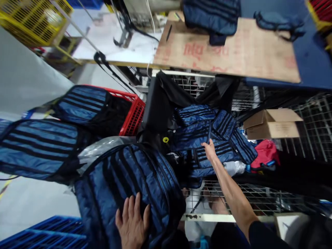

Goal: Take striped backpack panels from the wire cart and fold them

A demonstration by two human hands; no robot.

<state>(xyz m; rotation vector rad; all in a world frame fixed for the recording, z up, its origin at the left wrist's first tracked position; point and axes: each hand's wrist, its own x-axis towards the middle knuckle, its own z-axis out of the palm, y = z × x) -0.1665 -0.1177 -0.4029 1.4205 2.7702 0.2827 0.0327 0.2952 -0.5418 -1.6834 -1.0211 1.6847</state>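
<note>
My left hand [132, 221] lies flat, fingers slightly spread, on a dark blue backpack [135, 176] with black stripes, close in front of me. My right hand [209, 151] is stretched out over a pile of blue striped fabric pieces [197, 138] on a wire rack. Thumb and forefinger stand apart there, and I see nothing held. Whether its fingertips touch the fabric I cannot tell. To the left, two more blue striped bag pieces, a nearer one [38, 148] and a farther one [83, 103], lie beside the backpack.
A red crate [132, 116] stands at the left and a blue crate [49, 235] at lower left. On the wire rack sit a cardboard box [275, 126] and a red cloth item [264, 155]. Beyond is a table with a cardboard sheet [228, 52] bearing a blue bag [212, 17].
</note>
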